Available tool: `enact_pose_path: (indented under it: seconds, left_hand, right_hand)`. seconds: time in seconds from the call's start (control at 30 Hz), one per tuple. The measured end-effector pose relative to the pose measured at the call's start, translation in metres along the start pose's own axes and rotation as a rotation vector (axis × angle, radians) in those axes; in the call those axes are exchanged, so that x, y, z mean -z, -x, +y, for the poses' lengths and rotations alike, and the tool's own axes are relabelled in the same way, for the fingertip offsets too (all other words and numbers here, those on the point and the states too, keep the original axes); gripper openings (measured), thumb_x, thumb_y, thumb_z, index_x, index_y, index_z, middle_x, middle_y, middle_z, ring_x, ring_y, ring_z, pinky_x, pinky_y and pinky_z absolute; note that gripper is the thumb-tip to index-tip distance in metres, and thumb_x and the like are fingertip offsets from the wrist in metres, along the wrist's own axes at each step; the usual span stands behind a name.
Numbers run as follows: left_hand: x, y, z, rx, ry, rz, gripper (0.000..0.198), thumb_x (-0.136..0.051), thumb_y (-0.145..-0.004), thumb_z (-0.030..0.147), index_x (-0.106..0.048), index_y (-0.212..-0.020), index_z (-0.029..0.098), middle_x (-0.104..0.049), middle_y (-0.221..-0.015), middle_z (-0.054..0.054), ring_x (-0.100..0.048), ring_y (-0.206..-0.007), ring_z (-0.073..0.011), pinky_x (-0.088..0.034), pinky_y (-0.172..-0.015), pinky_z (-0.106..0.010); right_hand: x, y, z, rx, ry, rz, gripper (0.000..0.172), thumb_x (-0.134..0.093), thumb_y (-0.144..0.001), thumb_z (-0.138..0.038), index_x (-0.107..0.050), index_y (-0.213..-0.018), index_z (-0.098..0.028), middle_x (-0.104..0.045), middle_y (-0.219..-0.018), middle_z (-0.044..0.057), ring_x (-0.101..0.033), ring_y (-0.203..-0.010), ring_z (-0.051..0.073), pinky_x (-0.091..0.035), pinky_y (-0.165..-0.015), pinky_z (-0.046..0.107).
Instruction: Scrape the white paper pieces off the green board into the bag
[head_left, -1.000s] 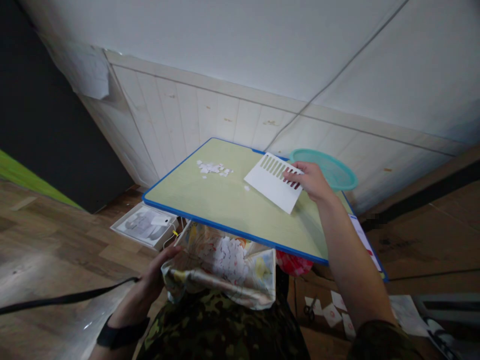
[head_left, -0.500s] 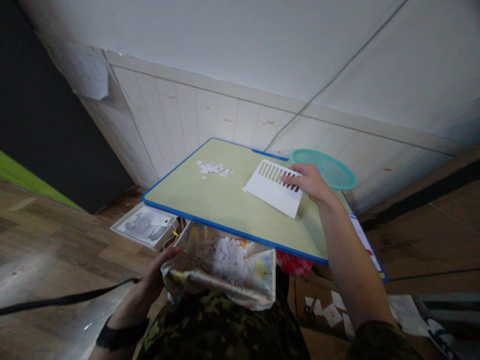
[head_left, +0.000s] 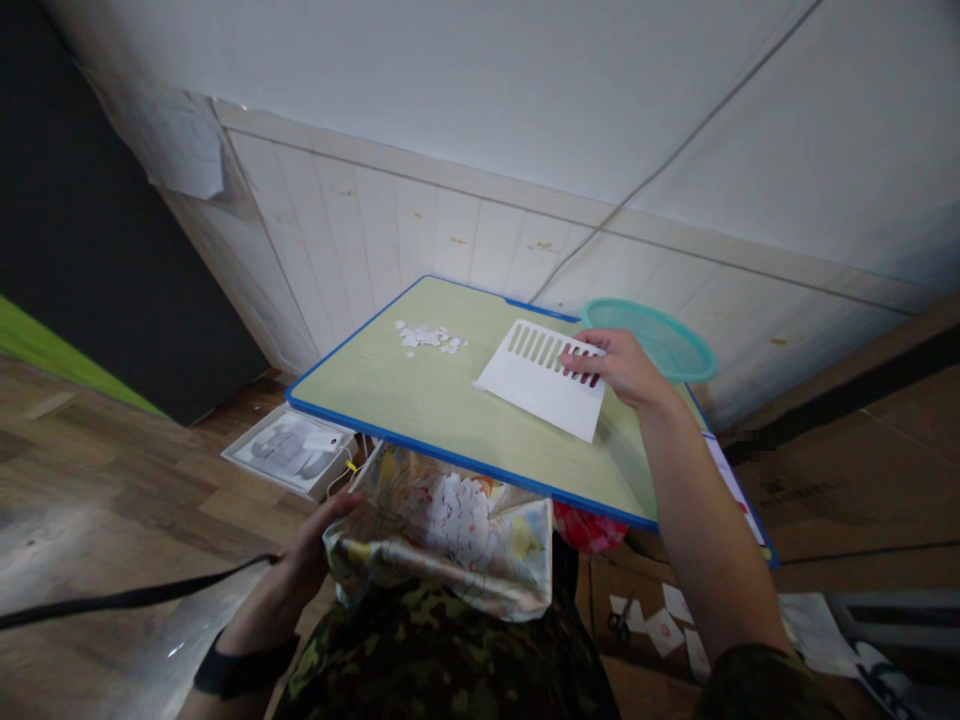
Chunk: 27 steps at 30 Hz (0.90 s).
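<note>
My right hand (head_left: 619, 368) is closed on a flat white plastic sheet (head_left: 534, 392) with a row of slots along its upper edge. The sheet is held at a slant over the yellow-green tabletop (head_left: 360, 372); whether its lower edge touches the top I cannot tell. Left of it lies a small heap of torn white paper scraps (head_left: 429, 337). Below the table's front edge, my left hand (head_left: 315, 540) grips the left side of a cloth-lined box (head_left: 525, 590) resting at my lap. More paper scraps (head_left: 454, 520) lie inside this box.
A turquoise mesh basket or lid (head_left: 652, 335) is at the table's back right, against the wall. An open white box (head_left: 289, 450) sits lower left. Scissors (head_left: 619, 622) and paper pieces (head_left: 664, 632) lie below right. A red bundle (head_left: 589, 528) shows under the table edge.
The left end of the white slotted sheet has shifted slightly left and down as its angle changed. My left hand, the cloth-lined box and the scraps look the same.
</note>
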<state>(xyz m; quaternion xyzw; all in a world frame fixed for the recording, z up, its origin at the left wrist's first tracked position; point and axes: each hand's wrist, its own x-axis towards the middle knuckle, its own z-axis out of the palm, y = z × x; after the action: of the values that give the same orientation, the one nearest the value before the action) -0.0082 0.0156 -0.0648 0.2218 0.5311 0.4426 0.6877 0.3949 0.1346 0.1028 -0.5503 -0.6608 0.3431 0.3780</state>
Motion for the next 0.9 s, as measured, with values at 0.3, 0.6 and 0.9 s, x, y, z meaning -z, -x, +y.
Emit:
enact_pose_path:
  seconds: [0.3,0.6,0.9]
  left_hand:
    - [-0.002,0.002,0.001,-0.012,0.007,-0.035,0.028,-0.073,-0.076,0.035,-0.079,-0.1,0.022,-0.083,-0.085,0.0,-0.075,-0.091,-0.0259,-0.057,-0.069,-0.027]
    - [-0.005,0.001,0.003,0.0,0.02,-0.079,0.032,-0.071,-0.078,0.037,-0.078,-0.104,0.02,-0.082,-0.074,-0.001,-0.076,-0.075,-0.0275,-0.056,-0.064,-0.031]
    - [0.002,-0.003,-0.003,-0.002,-0.038,0.031,0.033,-0.075,-0.072,0.04,-0.078,-0.098,0.021,-0.083,-0.085,-0.003,-0.074,-0.09,-0.0279,-0.057,-0.078,-0.033]
  right_hand:
    - [0.005,-0.003,0.006,-0.023,0.082,-0.014,0.032,-0.08,-0.065,-0.044,-0.068,-0.074,-0.015,-0.067,-0.062,0.001,-0.056,-0.051,0.013,-0.042,-0.048,0.026]
    - [0.009,0.0,-0.001,-0.086,0.043,0.073,0.024,-0.078,-0.062,-0.033,-0.068,-0.071,-0.014,-0.066,-0.059,0.003,-0.056,-0.049,0.013,-0.04,-0.046,0.025]
    - [-0.001,-0.001,0.001,-0.068,0.039,0.045,0.032,-0.08,-0.063,-0.042,-0.069,-0.072,-0.013,-0.066,-0.059,0.003,-0.055,-0.05,0.013,-0.04,-0.047,0.025]
